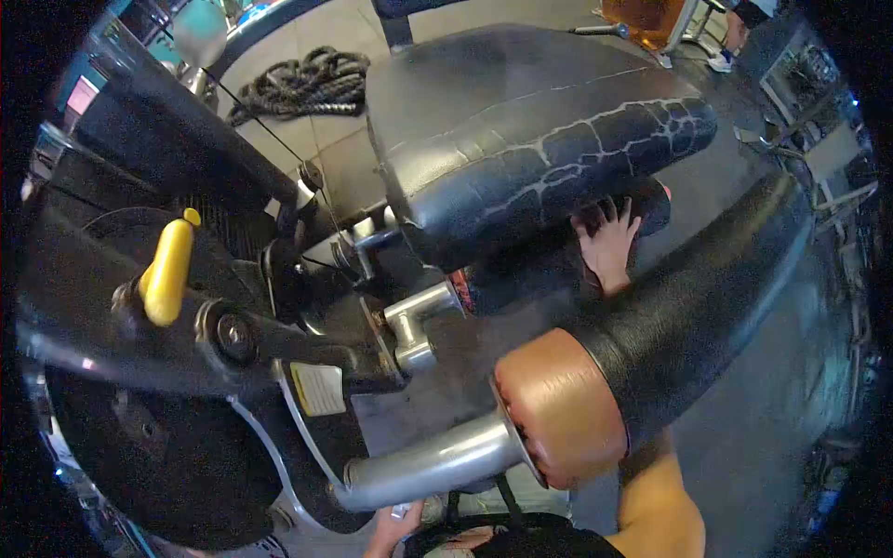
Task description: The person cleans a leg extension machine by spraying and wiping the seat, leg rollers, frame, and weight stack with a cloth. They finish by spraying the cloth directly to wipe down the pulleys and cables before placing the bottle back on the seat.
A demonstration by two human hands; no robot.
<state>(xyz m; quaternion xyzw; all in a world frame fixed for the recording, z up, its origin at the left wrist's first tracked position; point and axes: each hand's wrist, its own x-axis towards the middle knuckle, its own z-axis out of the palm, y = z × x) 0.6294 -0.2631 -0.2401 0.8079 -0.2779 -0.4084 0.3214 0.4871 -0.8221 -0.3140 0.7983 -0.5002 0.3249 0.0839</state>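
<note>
My right hand reaches under a large black roller pad and lies with fingers spread on a lower dark roller. That lower roller sits just beneath the cracked black seat of a leg exercise machine. The near roller has a tan end band and is carried on a metal tube. At the bottom edge, my left hand is closed around a small pale object, largely hidden by the tube and my body; its kind cannot be made out.
A yellow handle sticks up from the machine's dark arm at left. A label is fixed on the lever. Behind lies a coiled black rope. A person's leg and shoe show at top right, near an orange container.
</note>
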